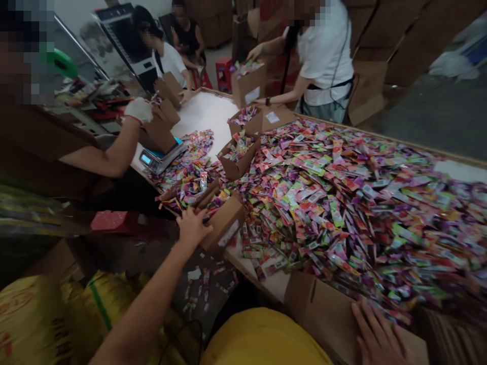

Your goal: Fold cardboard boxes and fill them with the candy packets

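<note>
My left hand point(193, 227) grips the near edge of a small cardboard box point(225, 223) packed with colourful candy sachets, its fingers hooked over the rim. A white label shows on the box's side. At the lower right, my right hand point(380, 332) lies with fingers spread on another cardboard box point(323, 309), which rests at the table's near edge. Whether that box holds anything cannot be seen. A large heap of thin, shiny sachets point(312, 192) spreads over the table beside both boxes.
More filled boxes point(239, 154) stand mid-table. At left, a co-worker's gloved hand point(139, 110) holds a box above a digital scale point(155, 159). Across the table, a person in white handles a full box point(249, 86). Yellow sacks point(99, 304) and a red stool point(114, 221) are low left.
</note>
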A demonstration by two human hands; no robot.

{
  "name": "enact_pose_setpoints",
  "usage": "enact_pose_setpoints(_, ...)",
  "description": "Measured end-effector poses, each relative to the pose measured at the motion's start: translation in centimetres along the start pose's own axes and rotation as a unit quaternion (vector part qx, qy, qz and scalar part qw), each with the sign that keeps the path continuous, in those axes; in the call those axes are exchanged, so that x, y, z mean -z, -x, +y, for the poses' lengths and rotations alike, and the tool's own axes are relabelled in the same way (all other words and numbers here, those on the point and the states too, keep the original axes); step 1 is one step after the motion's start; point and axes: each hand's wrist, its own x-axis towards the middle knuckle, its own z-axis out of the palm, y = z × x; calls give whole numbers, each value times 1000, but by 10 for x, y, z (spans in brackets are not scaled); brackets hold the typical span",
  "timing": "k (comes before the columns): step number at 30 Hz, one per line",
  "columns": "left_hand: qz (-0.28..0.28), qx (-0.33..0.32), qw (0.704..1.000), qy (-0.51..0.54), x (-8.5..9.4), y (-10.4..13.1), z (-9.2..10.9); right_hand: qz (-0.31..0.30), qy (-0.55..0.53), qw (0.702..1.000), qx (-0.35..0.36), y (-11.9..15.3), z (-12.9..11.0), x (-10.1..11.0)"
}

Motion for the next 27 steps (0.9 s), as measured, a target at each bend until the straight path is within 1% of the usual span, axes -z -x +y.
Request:
enact_pose_setpoints(1,-7,1,1000,6,0,-7,-2,-5,2,1000,-1,-2,-3,3)
enact_pose_setpoints(3,-14,-21,1000,18,-2,-9,-3,-9,-1,1000,-8,-4,-7,8)
enact_pose_setpoints(6,-40,-84,996,3,-8,8,5,-8,-13,1000,-20,-4,-7,10)
enact_pose_setpoints(7,-54,-93,994,-7,-11,13,9,-10,-11,1000,-19,-3,-6,10)
enact_pose_setpoints(8,-68,-93,993,-13,-13,16,12,-12,-6,1000,-11,-3,-4,10)
enact_pose_setpoints(10,-78,-75,994,-14,-16,13,17,-14,6,1000,9,-3,-3,9)
enact_pose_setpoints(13,-74,-49,996,-1,-17,-4,15,-19,16,1000,2,-11,-9,7)
enact_pose_setpoints(15,-94,-55,994,7,-15,-10,12,-27,25,999,-9,-20,-17,6)
enact_pose_setpoints(16,-107,-55,993,8,-13,-9,12,-32,29,999,-15,-25,-21,6)
enact_pose_setpoints(17,-109,-49,993,9,-11,-4,16,-37,32,999,-18,-29,-25,7)
enact_pose_setpoints(18,-92,-40,995,14,-9,4,22,-39,31,999,-19,-32,-28,7)
enact_pose_setpoints(19,-58,-37,997,31,-7,16,33,-43,30,998,-21,-34,-30,7)
enact_pose_setpoints(20,-16,-50,997,65,-5,31,49,-47,27,998,-22,-36,-32,8)
enact_pose_setpoints(21,20,-86,989,117,-4,50,69,-51,23,998,-24,-37,-33,9)
enact_pose_setpoints(22,38,-142,973,180,-3,70,94,-56,19,998,-29,-37,-33,9)
enact_pose_setpoints(23,35,-208,948,241,-4,92,121,-59,15,998,-36,-37,-33,10)
enact_pose_setpoints(24,13,-269,919,286,-5,115,149,-60,11,997,-44,-36,-32,10)
enact_pose_setpoints(25,-14,-323,898,300,-7,136,177,-61,6,997,-48,-35,-31,11)
enact_pose_setpoints(27,-38,-417,869,262,-14,171,226,-60,-6,998,-34,-32,-26,14)
